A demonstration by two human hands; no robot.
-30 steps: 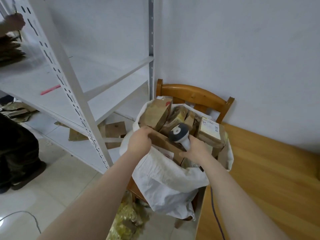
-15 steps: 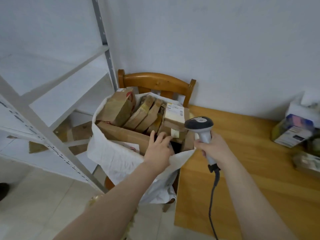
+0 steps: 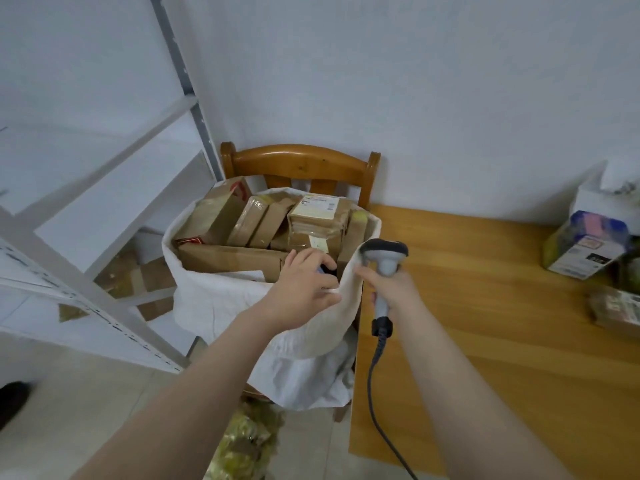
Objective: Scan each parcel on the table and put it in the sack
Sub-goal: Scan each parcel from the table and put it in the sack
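Head view. Sack (image 3: 221, 299): on chair (image 3: 301, 161) beside table (image 3: 485, 306), packed with stiff cardboard parcels (image 3: 315, 216); cloth limp, load likely heavy, best taken at the rim. My left hand (image 3: 304, 289): fingers curled on that rim. My right hand (image 3: 394, 289): wrapped round scanner (image 3: 384, 258) handle. Loose parcel (image 3: 613, 308), table's far right: rigid, take by its edges.

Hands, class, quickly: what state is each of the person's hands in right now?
Left hand: closed, fingers curled over the sack rim, gripping it.
Right hand: closed round the scanner handle, holding it.
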